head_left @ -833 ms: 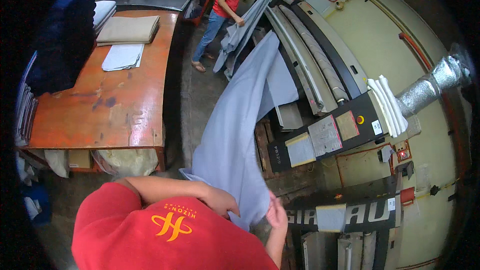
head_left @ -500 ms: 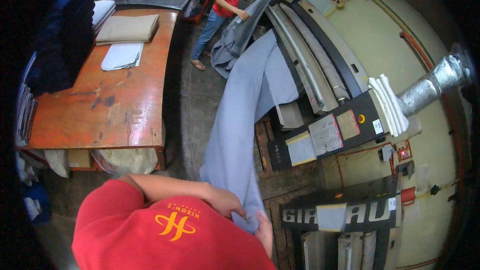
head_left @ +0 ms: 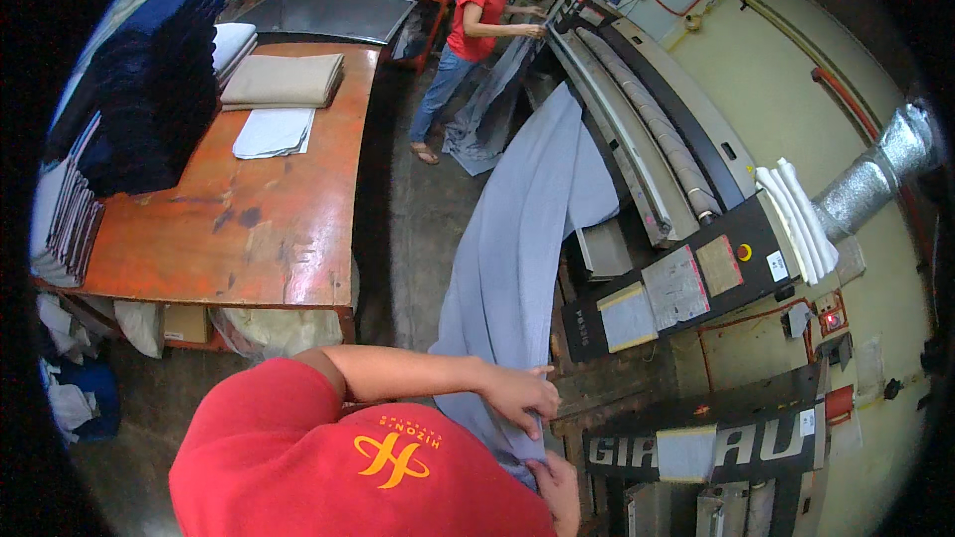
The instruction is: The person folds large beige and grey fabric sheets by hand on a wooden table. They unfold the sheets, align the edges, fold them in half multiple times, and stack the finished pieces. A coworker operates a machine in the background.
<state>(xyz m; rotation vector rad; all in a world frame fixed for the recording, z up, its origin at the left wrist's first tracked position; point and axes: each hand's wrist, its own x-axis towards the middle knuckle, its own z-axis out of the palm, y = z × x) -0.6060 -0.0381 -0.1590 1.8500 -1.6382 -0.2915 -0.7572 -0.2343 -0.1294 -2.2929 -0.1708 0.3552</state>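
Observation:
A long grey-blue cloth (head_left: 507, 239) stretches from in front of my body up toward the roller machine on the right, hanging in lengthwise folds. My left hand (head_left: 519, 396) is closed on the cloth's right edge, with one finger sticking out past it. Lower and closer to my body, my right hand (head_left: 559, 487) pinches the same edge, and part of it is hidden by the cloth and my sleeve. At the far end of the machine a co-worker (head_left: 479, 20) in a red top holds a darker grey cloth (head_left: 487, 124) with both hands.
An orange-topped table (head_left: 269, 219) on the left bears a folded beige cloth (head_left: 282, 80), white cloths and a tall dark blue stack (head_left: 149, 89). The flatwork ironing machine (head_left: 637, 129) lies to the right, with white cloths (head_left: 796, 219) on its end. Another machine (head_left: 696, 447) stands lower right.
My left hand has moved up and right along the cloth's edge, and the cloth is drawn straighter. The co-worker's hands have risen toward the machine with the darker cloth.

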